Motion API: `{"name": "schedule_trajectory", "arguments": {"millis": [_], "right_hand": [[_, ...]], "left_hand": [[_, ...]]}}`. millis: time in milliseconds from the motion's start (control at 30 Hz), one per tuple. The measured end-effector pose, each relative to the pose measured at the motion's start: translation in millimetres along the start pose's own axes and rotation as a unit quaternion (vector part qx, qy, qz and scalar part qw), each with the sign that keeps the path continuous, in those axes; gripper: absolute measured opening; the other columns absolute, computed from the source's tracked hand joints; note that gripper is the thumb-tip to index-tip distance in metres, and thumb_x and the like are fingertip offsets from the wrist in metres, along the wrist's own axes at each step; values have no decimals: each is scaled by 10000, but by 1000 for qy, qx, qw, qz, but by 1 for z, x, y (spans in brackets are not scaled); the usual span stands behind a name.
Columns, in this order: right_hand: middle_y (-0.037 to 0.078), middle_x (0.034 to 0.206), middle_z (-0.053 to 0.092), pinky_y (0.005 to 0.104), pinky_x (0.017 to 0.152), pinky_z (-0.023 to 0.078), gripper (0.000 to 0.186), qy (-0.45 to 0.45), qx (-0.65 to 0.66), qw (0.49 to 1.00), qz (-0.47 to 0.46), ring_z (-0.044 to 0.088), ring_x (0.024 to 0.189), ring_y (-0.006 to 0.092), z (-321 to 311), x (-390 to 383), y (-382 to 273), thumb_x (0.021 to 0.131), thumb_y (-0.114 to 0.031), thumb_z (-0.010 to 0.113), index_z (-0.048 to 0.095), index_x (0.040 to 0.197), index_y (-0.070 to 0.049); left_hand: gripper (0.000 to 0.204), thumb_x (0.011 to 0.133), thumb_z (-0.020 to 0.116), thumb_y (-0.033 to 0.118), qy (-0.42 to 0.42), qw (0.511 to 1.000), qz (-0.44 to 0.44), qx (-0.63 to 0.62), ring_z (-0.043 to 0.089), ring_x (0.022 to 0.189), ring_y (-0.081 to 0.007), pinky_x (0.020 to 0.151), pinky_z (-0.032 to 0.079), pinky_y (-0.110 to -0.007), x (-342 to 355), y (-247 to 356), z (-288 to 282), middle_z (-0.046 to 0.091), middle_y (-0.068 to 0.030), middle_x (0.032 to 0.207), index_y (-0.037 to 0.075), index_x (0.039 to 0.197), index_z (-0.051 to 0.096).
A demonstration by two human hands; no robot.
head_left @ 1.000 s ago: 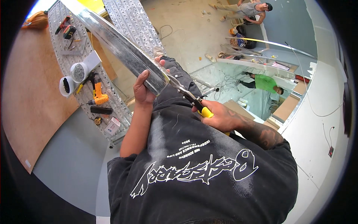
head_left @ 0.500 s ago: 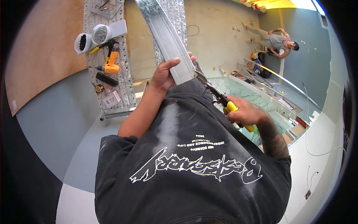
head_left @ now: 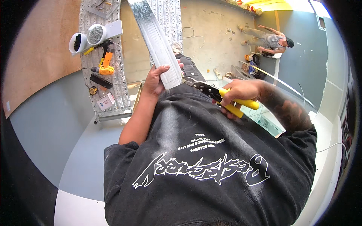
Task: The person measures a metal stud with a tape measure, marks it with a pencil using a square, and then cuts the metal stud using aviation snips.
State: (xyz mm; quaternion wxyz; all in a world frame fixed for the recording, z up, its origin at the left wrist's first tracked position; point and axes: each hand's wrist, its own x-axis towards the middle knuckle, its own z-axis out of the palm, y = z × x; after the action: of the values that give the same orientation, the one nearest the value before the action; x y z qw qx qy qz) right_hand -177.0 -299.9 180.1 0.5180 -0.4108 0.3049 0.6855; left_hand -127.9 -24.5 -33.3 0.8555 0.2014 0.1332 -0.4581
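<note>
My left hand [head_left: 155, 80] grips a long galvanized metal stud [head_left: 159, 49] near its lower end, thumb across the ribbed face. The stud runs up and away to the left. My right hand [head_left: 238, 94] is wrapped round the yellow handles of a pair of tin snips [head_left: 205, 89]. The jaws of the snips meet the right edge of the stud close to its near end. The handles are spread apart. How far the blades reach into the metal is too small to tell.
On the perforated metal plank [head_left: 122, 88] at left lie an orange drill [head_left: 103, 67], a hammer [head_left: 105, 47], a tape measure [head_left: 92, 90], a small box [head_left: 105, 101] and a white tub of screws [head_left: 96, 34]. A co-worker [head_left: 269, 40] stands at the far right.
The snips have swung from a downward slant to nearly level, and their handles are wider apart. My right hand and elbow have risen. The stud has shifted slightly left in view.
</note>
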Motion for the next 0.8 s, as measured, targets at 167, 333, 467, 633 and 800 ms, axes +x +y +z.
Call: {"name": "schedule_trajectory", "arguments": {"millis": [167, 333, 467, 633, 800], "right_hand": [[99, 1058, 668, 340, 793, 569, 469, 37, 63, 992, -106, 699, 900, 208, 4, 26, 56, 879, -157, 640, 608, 1336, -58], [52, 1030, 656, 291, 741, 515, 472, 69, 53, 990, -107, 612, 803, 141, 7, 29, 60, 853, -152, 646, 642, 1321, -86], [39, 974, 638, 288, 719, 506, 484, 63, 29, 991, -115, 598, 787, 131, 2, 34, 68, 835, -139, 641, 645, 1316, -85], [43, 888, 622, 285, 686, 511, 495, 92, -64, 968, -225, 610, 735, 138, 0, 47, 76, 824, -135, 633, 630, 1314, -63], [45, 840, 624, 305, 653, 525, 487, 46, -76, 982, -166, 624, 710, 140, -6, 38, 51, 829, -118, 629, 617, 1309, -40]], "left_hand": [[676, 892, 681, 218, -6, 1000, 1, 20, 677, 1104, -404, 998, 549, -487, 7, -5, 3, 643, -280, 1273, -134, 1419, 443], [638, 895, 667, 107, -6, 1000, -15, -15, 612, 1236, -409, 1012, 546, -550, 12, -5, 6, 583, -276, 1344, -68, 1446, 398], [640, 901, 673, 131, 0, 999, -26, -23, 612, 1242, -392, 1022, 539, -543, 12, -7, 6, 583, -259, 1354, -59, 1449, 403], [639, 905, 678, 158, 1, 999, -35, -34, 612, 1246, -390, 1025, 534, -548, 7, -1, 5, 589, -252, 1352, -65, 1442, 411], [653, 904, 680, 167, 6, 999, -28, -34, 604, 1261, -392, 1030, 530, -556, -6, 8, -2, 584, -260, 1365, -77, 1444, 406]]}}
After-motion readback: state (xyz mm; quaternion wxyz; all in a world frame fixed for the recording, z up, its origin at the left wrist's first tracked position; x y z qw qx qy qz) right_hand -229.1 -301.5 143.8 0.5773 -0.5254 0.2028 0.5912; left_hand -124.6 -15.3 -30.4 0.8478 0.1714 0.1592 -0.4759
